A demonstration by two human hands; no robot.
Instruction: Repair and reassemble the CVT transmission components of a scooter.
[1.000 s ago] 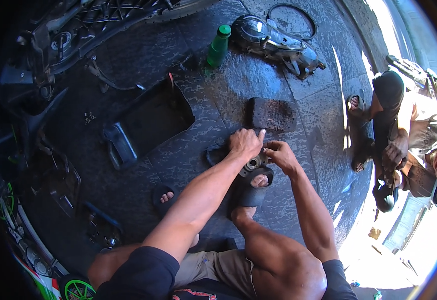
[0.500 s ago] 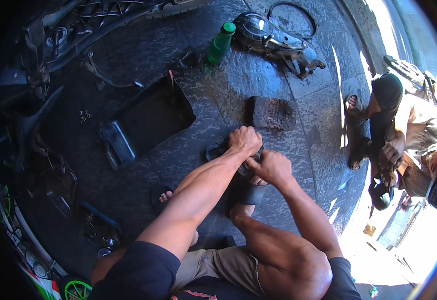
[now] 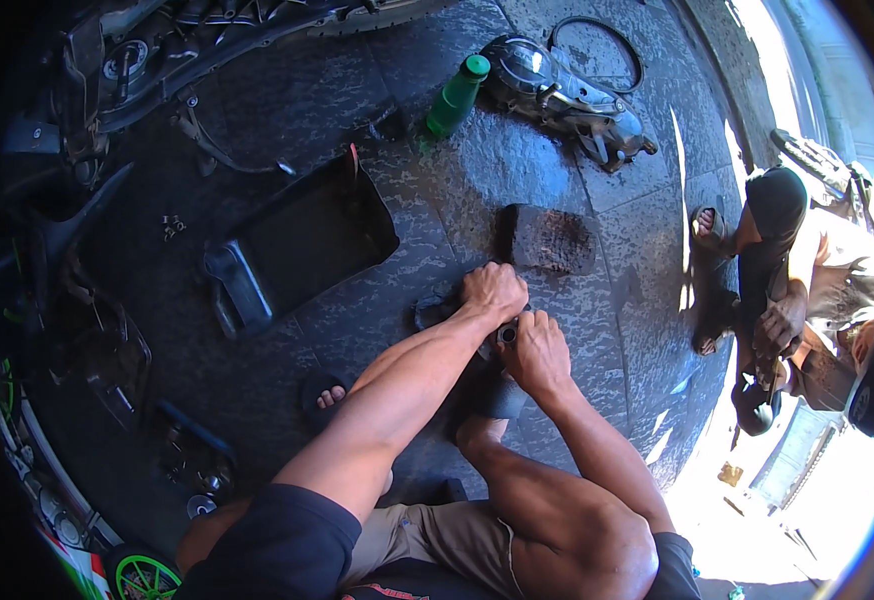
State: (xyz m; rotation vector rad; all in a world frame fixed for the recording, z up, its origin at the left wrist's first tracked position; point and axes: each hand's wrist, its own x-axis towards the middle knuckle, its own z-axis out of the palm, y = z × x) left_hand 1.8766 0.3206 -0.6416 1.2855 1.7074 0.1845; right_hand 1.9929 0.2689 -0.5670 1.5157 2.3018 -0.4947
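Dark floor (image 3: 647, 235) | mid-frame I see right hand (image 3: 540, 353), fingers round metal part (image 3: 508, 336); left hand (image 3: 495, 289) clenched, contents hidden | slackening could drop it

Open floor (image 3: 649, 330) lies right of the right hand (image 3: 540, 350), reaching toward a co-worker's foot (image 3: 705, 224). Dark block (image 3: 554, 240) stands just beyond the left hand (image 3: 494, 291); black tray (image 3: 307, 235) bars the way farther left. Strip between tray and block is passable (green bottle (image 3: 455, 98) at its far end). Sandal (image 3: 502, 397) blocks close below the hands.
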